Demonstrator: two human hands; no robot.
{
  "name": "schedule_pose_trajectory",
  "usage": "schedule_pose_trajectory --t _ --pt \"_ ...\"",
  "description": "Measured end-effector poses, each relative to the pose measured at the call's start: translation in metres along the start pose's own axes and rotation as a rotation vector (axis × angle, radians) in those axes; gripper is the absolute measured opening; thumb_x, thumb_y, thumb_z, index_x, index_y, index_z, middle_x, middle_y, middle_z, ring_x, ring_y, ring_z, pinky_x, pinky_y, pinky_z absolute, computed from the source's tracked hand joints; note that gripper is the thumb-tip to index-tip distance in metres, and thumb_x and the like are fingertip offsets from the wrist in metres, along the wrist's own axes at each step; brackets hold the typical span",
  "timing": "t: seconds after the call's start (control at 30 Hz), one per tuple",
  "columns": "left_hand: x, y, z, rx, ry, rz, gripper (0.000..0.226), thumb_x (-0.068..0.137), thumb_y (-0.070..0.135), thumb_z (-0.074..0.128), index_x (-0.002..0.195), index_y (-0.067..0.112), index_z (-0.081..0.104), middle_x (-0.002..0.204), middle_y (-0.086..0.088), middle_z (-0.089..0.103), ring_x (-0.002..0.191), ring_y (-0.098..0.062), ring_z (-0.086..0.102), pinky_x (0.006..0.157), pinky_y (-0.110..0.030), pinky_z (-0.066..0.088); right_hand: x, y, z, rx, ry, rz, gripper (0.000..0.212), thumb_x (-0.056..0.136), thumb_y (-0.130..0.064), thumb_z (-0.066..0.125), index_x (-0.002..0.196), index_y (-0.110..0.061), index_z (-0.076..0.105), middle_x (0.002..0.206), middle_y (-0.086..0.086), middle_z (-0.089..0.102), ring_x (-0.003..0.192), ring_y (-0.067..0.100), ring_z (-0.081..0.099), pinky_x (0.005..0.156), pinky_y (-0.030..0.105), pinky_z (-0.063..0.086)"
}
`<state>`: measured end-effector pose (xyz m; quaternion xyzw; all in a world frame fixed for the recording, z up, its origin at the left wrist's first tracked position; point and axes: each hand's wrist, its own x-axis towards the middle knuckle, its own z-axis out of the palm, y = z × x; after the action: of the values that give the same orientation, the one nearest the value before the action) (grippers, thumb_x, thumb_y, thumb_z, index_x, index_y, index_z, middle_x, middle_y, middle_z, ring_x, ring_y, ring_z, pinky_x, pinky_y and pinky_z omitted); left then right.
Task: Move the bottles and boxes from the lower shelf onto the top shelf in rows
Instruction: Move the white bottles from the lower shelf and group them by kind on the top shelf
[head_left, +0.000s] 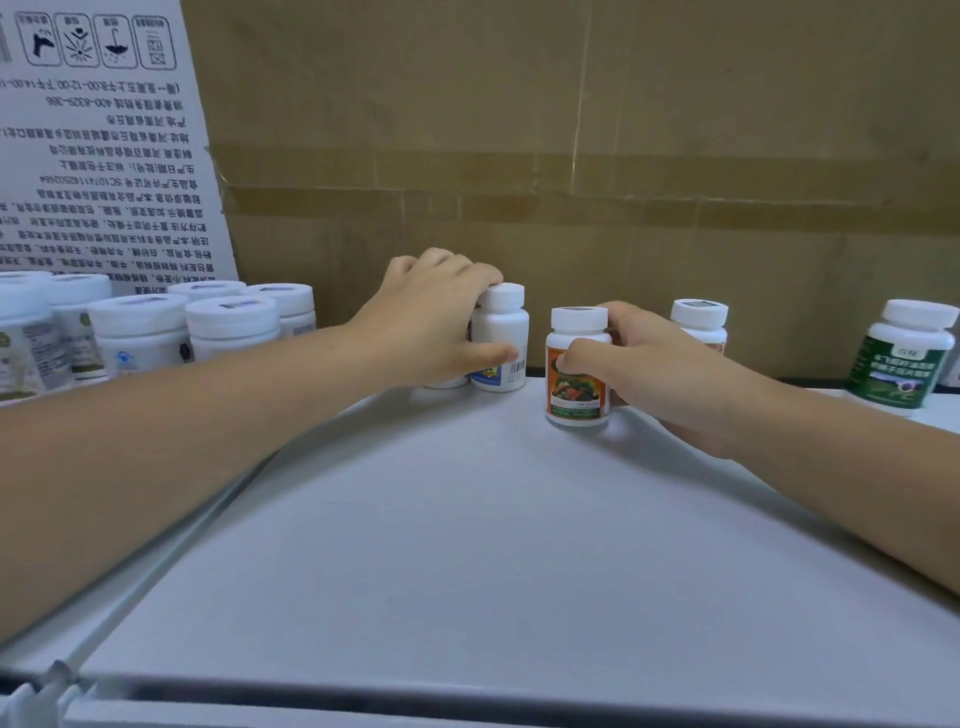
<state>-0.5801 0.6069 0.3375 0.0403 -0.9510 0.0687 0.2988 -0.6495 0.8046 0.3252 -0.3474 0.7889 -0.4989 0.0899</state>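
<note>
On the white shelf top (467, 519), my left hand (431, 322) is wrapped around a white bottle with a blue and yellow label (501, 338), standing at the back by the cardboard. Another bottle is mostly hidden under that hand. My right hand (654, 364) grips an orange-labelled white bottle (577, 366), upright on the shelf a little nearer to me. Behind my right hand stands another orange-labelled bottle (698, 322). A green-labelled bottle (904, 353) stands at the far right.
Several white-capped jars (156, 327) are grouped at the left on the neighbouring surface. A brown cardboard wall (571, 156) closes off the back, with a white printed carton (104, 156) at upper left. The shelf's front rail (467, 696) runs along the bottom.
</note>
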Motion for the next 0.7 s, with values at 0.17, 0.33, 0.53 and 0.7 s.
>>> schedule_pose_trajectory --t 0.17,0.33,0.53,0.7 --pt "-0.013 0.004 -0.023 0.024 -0.002 0.023 0.078 0.081 0.052 0.068 0.143 0.017 0.038 0.147 -0.001 0.041 0.143 -0.021 0.022 0.112 -0.041 0.023 -0.001 -0.008 -0.001 -0.037 0.019 -0.027 0.029 0.079 -0.032 0.068 0.105 -0.026 0.056 0.102 -0.003 0.067 0.1 0.017 0.066 0.097 0.044 0.051" --pt "-0.043 0.012 -0.065 -0.097 -0.132 0.025 0.045 0.085 0.038 0.066 0.126 0.021 0.056 0.125 0.003 0.059 0.117 -0.018 0.051 0.096 -0.032 0.041 -0.006 -0.026 -0.011 -0.058 -0.016 -0.074 0.014 0.085 -0.025 0.065 0.094 -0.026 0.055 0.103 0.002 0.067 0.101 0.022 0.067 0.094 0.045 0.054" --pt "-0.093 0.034 -0.074 -0.147 -0.568 -0.143 0.056 0.089 0.062 0.046 0.14 0.04 0.042 0.144 0.016 0.046 0.129 -0.009 0.046 0.109 -0.033 0.037 -0.032 -0.038 -0.027 -0.214 -0.049 -0.119 0.021 0.092 -0.027 0.06 0.111 -0.024 0.053 0.1 -0.001 0.066 0.084 0.013 0.064 0.057 0.017 0.049" --pt "-0.11 0.064 -0.072 -0.171 -0.606 -0.06 0.048 0.098 0.055 0.034 0.14 0.034 0.044 0.145 0.011 0.045 0.132 -0.012 0.042 0.113 -0.036 0.03 -0.06 -0.02 -0.047 -0.088 -0.015 -0.047 0.035 0.091 -0.02 0.063 0.124 -0.02 0.051 0.116 0.005 0.063 0.105 0.02 0.064 0.087 0.034 0.054"
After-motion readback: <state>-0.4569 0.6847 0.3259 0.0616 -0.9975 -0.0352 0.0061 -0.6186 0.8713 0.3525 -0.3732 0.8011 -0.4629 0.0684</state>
